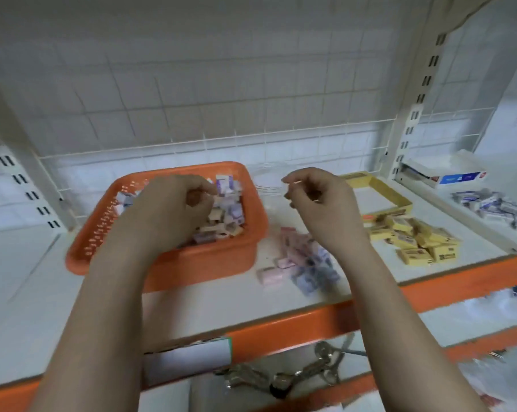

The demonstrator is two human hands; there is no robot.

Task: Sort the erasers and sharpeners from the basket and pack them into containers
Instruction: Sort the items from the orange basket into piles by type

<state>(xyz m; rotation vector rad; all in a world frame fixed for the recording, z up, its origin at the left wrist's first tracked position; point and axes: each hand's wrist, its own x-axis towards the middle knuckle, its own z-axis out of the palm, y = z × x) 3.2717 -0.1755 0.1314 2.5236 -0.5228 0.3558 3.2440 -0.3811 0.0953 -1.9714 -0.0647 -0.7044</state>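
Observation:
An orange basket (162,264) stands on the white shelf and holds several small wrapped erasers and sharpeners (229,211) in purple, white and tan. My left hand (165,212) reaches into the basket with its fingers curled down among the pieces; blur hides whether it holds one. My right hand (322,209) hovers above the shelf just right of the basket, fingers loosely curled with nothing visible in them. A pile of pink and purple pieces (304,260) lies below the right hand. Yellow pieces (414,239) are heaped farther right.
An open shallow yellow box (383,190) sits behind the yellow heap. A clear container (266,181) stands behind the basket. The neighbouring shelf has a white-blue box (453,176) and white packets (495,206). Metal clips (296,374) lie on the lower shelf, below the orange shelf edge (310,319).

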